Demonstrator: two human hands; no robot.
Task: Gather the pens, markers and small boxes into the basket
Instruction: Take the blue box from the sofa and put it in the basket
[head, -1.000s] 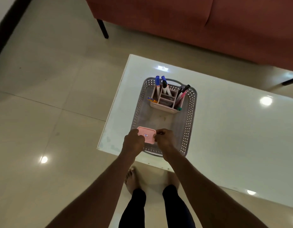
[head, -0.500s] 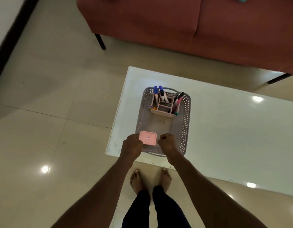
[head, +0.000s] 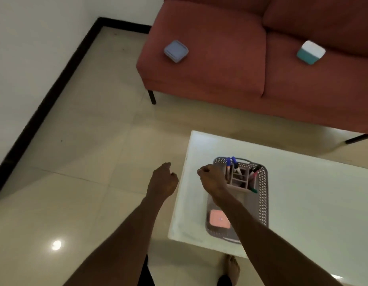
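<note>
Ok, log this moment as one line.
pink box in basket | left hand, right hand empty | grey box, teal box on sofa

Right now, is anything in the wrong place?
Yes. Two small boxes sit on the red sofa and not in the basket: a grey-blue box on the left cushion and a teal box with a white lid, tilted, on the next cushion. The pink box is already in the basket.
</note>
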